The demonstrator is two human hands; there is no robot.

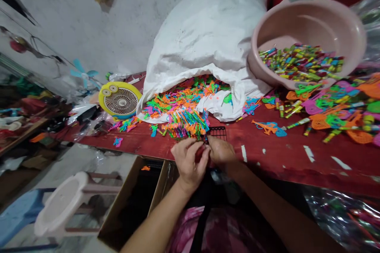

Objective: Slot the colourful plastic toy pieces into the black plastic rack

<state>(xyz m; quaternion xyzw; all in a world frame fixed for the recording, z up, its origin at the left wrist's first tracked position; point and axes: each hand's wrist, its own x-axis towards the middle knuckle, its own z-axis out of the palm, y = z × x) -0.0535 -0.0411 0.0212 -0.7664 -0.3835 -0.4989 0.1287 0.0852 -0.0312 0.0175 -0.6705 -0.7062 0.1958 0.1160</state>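
Observation:
My left hand (190,162) and my right hand (221,151) meet at the table's front edge, fingertips almost touching. The left fingers are bent in a pinch, and the right hand is closed with its thumb forward. Whatever lies between the fingertips is too small and covered to make out. Just beyond them, a black plastic grid (218,131) rests on the red table, partly hidden by the right hand. Beside it, left of my hands, stands a tight row of small coloured plastic pieces (186,123) in orange, green, blue and pink.
A white sack (208,35) spills loose plastic pieces (178,97) behind the row. At right are a pink basin (350,39) of small wrapped tubes and a pile of plastic pieces (335,106). A yellow fan (121,101) stands left; an open carton (158,189) sits below.

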